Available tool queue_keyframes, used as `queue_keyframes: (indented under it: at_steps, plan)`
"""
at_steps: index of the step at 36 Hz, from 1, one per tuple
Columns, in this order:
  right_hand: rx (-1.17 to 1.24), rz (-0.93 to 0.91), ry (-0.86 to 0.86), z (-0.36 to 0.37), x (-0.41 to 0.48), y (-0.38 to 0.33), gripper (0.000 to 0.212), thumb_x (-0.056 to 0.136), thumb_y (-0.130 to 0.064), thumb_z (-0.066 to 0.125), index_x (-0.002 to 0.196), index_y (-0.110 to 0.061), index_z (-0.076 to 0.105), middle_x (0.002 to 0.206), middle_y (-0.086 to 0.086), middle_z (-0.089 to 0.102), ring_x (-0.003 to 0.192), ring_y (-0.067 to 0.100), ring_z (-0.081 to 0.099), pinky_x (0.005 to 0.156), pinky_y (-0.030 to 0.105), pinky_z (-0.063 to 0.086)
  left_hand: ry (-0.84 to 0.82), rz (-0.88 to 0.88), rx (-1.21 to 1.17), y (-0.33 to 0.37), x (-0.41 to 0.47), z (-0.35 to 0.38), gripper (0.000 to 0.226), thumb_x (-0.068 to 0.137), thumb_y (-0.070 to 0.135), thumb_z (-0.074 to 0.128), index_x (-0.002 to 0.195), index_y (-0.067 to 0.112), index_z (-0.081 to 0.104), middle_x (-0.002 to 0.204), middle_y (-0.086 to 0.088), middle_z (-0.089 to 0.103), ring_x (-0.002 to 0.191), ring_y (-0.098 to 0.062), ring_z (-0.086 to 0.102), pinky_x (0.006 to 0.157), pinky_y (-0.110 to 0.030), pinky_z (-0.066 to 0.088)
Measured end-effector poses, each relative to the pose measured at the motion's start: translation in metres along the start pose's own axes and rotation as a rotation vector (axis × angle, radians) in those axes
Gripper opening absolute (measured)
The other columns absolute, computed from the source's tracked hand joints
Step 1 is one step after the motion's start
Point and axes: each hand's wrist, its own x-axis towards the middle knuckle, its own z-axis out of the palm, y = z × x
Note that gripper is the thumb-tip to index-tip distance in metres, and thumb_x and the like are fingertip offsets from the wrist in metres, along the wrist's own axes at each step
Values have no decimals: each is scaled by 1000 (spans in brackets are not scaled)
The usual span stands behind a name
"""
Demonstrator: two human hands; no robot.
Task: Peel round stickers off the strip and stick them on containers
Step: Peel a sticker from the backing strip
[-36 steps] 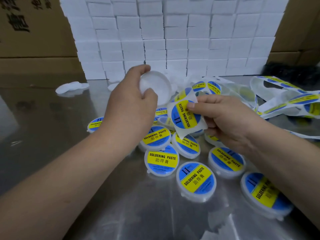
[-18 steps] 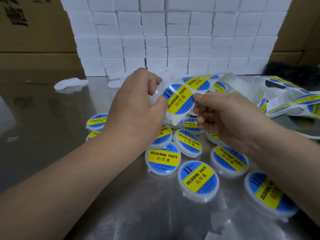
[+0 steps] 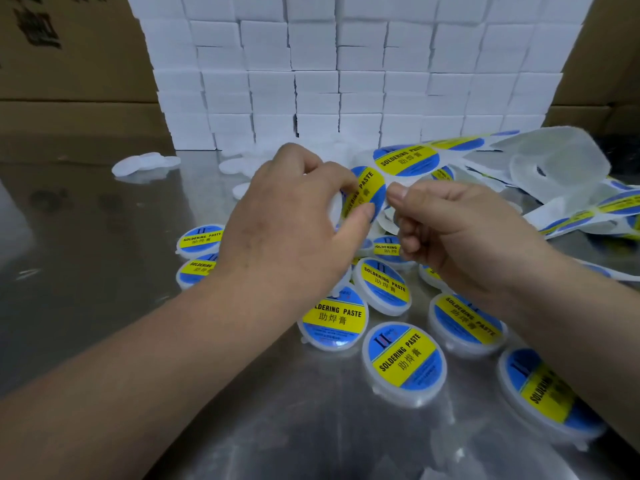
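Observation:
My left hand (image 3: 294,233) grips a round white container (image 3: 336,211) on edge, held above the table. A blue and yellow "SOLDERING PASTE" sticker (image 3: 367,194) lies on its face under my left thumb and forefinger. My right hand (image 3: 450,233) is just to the right, fingers curled, thumb tip at the sticker's right edge; whether it pinches the sticker I cannot tell. The sticker strip (image 3: 408,159) runs off to the upper right from behind the container. Several labelled containers (image 3: 403,363) lie on the steel table (image 3: 104,271) below my hands.
A wall of stacked white boxes (image 3: 346,71) stands at the back, with brown cartons (image 3: 69,64) on either side. Bare white lids (image 3: 145,164) lie at the back left. Loose backing strip with stickers (image 3: 571,209) piles up on the right.
The sticker has come off the backing piece and now sits on the container in my left hand. Both hands have drawn close together and a little higher.

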Motion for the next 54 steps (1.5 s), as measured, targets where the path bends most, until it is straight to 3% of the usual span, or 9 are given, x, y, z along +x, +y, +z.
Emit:
queue_keyframes:
  at_steps: [8,16,20,25,32,41,44,47,54]
  plan:
    - [39,57,-111,0,-4,-3,19,64,-33,63,55,-17,58,50,-5,47,43,7,42,44,17,40,-15,13,-99,-1,0,6,39,71,54,49,97,30,66,82,18,42,83,4,36,65,-13,28]
    - [70,73,-161,3,-5,-4,19,65,-30,60,49,-18,62,49,-4,48,42,7,41,43,16,40,-136,-181,-385,3,1,3,11,74,44,66,70,38,57,80,12,58,75,-2,53,70,-16,41]
    - [43,57,-154,2,-5,-4,18,61,-32,62,51,-18,62,50,-4,50,43,7,44,43,17,41,-137,-255,-492,2,3,1,7,71,37,66,67,35,60,72,14,58,65,1,49,56,-7,38]
    - [-32,32,-149,2,-5,-2,22,61,-35,63,54,-15,63,51,-4,51,45,8,44,46,17,41,-125,-122,-313,3,1,1,12,74,47,58,64,45,53,77,13,55,73,0,50,66,-12,37]
    - [-87,6,-156,2,-5,-2,24,65,-37,60,55,-16,67,53,-3,53,47,9,45,48,18,42,-93,39,-115,5,-1,-2,26,73,46,49,86,32,67,82,7,56,80,-6,47,66,-25,36]
    - [-69,-44,-94,3,-5,-3,21,66,-33,62,57,-14,62,52,-4,53,46,8,46,46,17,42,-254,-230,-471,4,4,-3,14,77,39,68,89,32,71,89,7,69,90,-10,62,84,-32,50]
    - [-90,-63,-23,0,-2,-1,30,84,-20,60,54,-16,61,53,-4,56,46,8,48,48,17,44,-155,-298,-475,1,7,-1,11,78,34,64,68,36,67,68,19,66,70,7,58,67,-11,44]
    - [-96,-74,26,-2,-1,-1,38,88,-18,57,49,-18,62,56,-2,57,48,9,51,50,17,45,-31,-387,-490,-5,12,-1,18,81,32,62,63,36,60,58,22,60,52,10,50,52,-6,39]
    - [100,-45,238,-2,6,-4,25,90,-6,48,67,-9,56,53,-2,62,56,13,64,62,25,56,188,-435,-542,-12,19,-6,19,85,22,54,69,32,57,60,11,52,43,-1,43,46,-16,34]
